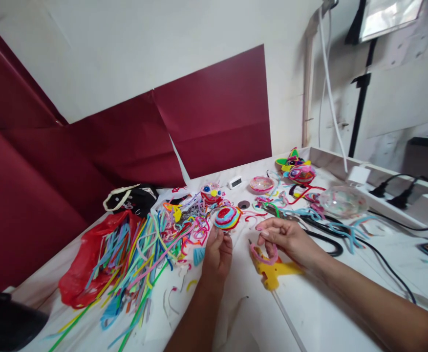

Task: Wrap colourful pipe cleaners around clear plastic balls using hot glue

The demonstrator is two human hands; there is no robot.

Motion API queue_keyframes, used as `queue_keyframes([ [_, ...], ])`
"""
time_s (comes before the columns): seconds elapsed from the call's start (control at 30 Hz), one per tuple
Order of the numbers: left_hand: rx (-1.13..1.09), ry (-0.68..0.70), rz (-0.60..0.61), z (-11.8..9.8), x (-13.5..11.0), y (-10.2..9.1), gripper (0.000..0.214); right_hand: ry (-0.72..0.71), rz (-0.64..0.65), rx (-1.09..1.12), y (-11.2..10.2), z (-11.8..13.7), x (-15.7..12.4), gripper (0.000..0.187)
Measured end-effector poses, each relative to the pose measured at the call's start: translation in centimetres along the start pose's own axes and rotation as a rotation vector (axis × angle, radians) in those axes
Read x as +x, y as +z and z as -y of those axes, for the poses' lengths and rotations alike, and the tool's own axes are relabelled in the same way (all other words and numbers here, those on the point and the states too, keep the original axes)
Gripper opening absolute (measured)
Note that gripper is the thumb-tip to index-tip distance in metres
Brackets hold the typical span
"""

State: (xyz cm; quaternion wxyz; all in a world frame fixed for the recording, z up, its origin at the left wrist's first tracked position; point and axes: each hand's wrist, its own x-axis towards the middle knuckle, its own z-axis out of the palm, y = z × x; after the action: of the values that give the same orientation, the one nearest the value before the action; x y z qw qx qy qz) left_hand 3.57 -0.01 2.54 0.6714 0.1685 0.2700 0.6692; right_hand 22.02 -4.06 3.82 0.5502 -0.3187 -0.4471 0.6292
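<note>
My left hand (218,254) is closed around the lower edge of a round ball (227,218) wound in red, blue, yellow and white fuzzy stripes. To its right, my right hand (282,237) pinches a curved piece of pink pipe cleaner (264,260), which loops down below the fingers. Just under that hand a yellow glue gun (271,275) lies on the table, its nozzle pointing away from me and a pale glue stick (289,320) running out of its back. The pink loop partly covers the gun.
Bundles of coloured pipe cleaners (140,259) spill from a red plastic bag (85,266) at left. A black pouch (135,199), small white digital display (235,183), pink-rimmed bowl (262,184), see-through bowl (342,201) and black-handled scissors (326,240) lie around. A black cable (378,250) crosses the right side.
</note>
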Motion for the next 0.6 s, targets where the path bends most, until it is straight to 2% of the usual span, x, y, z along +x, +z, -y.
queue_keyframes([
  [0.17,0.019,-0.013,0.016,-0.1,-0.2,1.2,0.020,-0.025,-0.013,0.025,-0.2,0.1,-0.1,0.030],
  [0.3,0.042,-0.035,0.036,0.0,-0.3,1.9,0.018,-0.025,-0.053,-0.035,-0.3,0.3,-0.1,0.034],
  [0.43,0.056,-0.054,0.059,0.3,-0.2,2.4,0.016,-0.062,-0.054,-0.088,-0.3,0.5,0.1,0.036],
  [0.6,0.065,-0.108,0.030,0.7,-0.3,2.5,0.017,-0.095,-0.075,-0.138,-0.3,0.9,0.0,0.032],
])
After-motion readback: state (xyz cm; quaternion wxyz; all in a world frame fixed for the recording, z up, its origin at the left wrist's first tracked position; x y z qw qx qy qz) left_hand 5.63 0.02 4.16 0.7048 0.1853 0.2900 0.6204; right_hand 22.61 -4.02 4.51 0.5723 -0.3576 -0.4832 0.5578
